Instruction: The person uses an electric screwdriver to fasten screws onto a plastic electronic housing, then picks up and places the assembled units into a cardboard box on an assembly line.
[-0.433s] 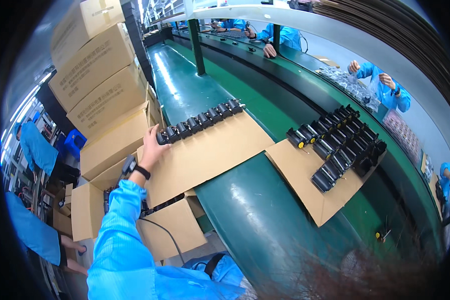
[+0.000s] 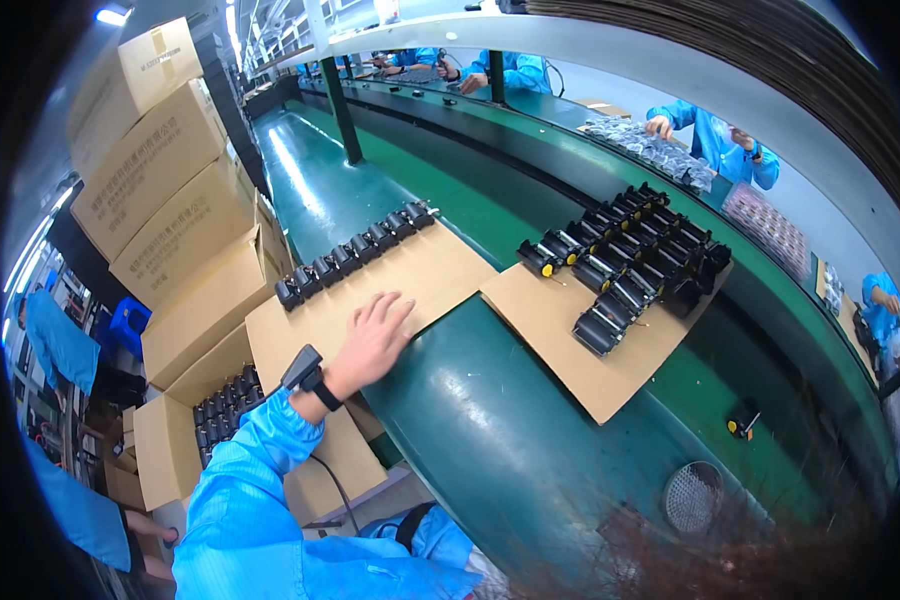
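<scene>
A straight row of black cylindrical parts with metallic ends point(image 2: 344, 258) lies beyond the left hand point(image 2: 372, 345), well apart from its fingertips, along the far edge of a flat brown cardboard sheet point(image 2: 450, 268). The row's long axis follows that edge, from the sheet's far left corner to its far right corner; the short bodies sit side by side, crosswise to it.

The hand is palm down with its fingers stretched and loosely spread, gripping nothing visible, at the sheet's right edge; whether it presses on the cardboard or hovers just over it, I cannot tell. The right hand is out of view.

The sheet overlaps the left edge of the glossy green bench point(image 2: 460, 410). To its right, a second brown cardboard sheet point(image 2: 558, 335) carries a dense cluster of black parts point(image 2: 620, 255) toward its far right corner.
</scene>
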Demonstrator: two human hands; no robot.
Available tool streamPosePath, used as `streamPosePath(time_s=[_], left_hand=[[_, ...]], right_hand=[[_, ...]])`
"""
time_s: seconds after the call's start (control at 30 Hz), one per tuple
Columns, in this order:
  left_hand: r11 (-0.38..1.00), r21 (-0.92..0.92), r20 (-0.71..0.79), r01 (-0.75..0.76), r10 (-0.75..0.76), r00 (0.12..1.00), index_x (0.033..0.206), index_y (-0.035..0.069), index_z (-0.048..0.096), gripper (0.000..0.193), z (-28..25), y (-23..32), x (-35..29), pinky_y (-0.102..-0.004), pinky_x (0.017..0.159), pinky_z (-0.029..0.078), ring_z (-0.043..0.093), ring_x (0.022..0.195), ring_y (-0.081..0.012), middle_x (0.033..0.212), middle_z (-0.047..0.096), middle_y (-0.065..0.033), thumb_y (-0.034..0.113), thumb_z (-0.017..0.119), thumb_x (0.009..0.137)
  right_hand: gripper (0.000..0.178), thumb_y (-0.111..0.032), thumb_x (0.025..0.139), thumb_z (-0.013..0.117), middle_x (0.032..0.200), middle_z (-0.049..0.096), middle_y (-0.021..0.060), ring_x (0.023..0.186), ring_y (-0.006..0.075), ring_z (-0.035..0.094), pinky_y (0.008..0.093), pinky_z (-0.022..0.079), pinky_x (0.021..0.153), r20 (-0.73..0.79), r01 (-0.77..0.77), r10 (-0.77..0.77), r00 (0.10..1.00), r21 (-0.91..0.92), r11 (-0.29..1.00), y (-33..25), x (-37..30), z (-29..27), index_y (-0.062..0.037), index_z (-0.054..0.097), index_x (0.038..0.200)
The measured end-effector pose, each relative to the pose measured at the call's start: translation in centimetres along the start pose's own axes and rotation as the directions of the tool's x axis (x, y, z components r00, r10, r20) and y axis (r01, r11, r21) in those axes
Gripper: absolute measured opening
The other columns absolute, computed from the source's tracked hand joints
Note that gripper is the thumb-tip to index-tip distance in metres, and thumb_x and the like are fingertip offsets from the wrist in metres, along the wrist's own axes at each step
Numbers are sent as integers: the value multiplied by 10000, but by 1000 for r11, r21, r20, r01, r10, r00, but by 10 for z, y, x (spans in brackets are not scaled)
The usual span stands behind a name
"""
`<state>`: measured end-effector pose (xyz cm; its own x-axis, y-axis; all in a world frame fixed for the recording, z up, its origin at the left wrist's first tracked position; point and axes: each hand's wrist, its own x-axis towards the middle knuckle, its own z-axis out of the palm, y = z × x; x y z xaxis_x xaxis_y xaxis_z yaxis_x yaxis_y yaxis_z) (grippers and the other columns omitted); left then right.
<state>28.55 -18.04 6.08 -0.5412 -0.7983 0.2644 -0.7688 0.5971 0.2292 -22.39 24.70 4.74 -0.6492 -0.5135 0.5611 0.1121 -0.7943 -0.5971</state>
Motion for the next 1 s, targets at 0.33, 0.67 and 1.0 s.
streamPosePath(time_s=[0.33,0.67,1.0], left_hand=[[962,156,206,224,-253,945,1570,354,434,485,32,-40,14,-770,1140,181,206,1548,-450,1655,298,-143,434,407,1092],[972,110,250,209,-230,940,1570,308,445,498,28,-36,35,-757,1164,155,181,1559,-428,1644,289,-162,434,414,1089],[987,107,272,123,-148,951,1602,315,400,682,23,-39,35,-731,1193,109,152,1573,-420,1659,261,-184,615,518,1001]], right_hand=[[828,-879,890,398,645,561,66,497,188,492,302,397,471,-416,-87,52,908,-67,994,-11,-19,49,-107,663,1029],[646,-672,1007,503,712,486,36,513,118,470,233,406,451,-152,31,-45,987,-91,995,3,-16,28,-38,473,1129],[844,-886,887,387,628,540,68,491,192,481,301,392,463,-427,-87,51,903,-66,994,-16,-19,54,-94,655,1004]])
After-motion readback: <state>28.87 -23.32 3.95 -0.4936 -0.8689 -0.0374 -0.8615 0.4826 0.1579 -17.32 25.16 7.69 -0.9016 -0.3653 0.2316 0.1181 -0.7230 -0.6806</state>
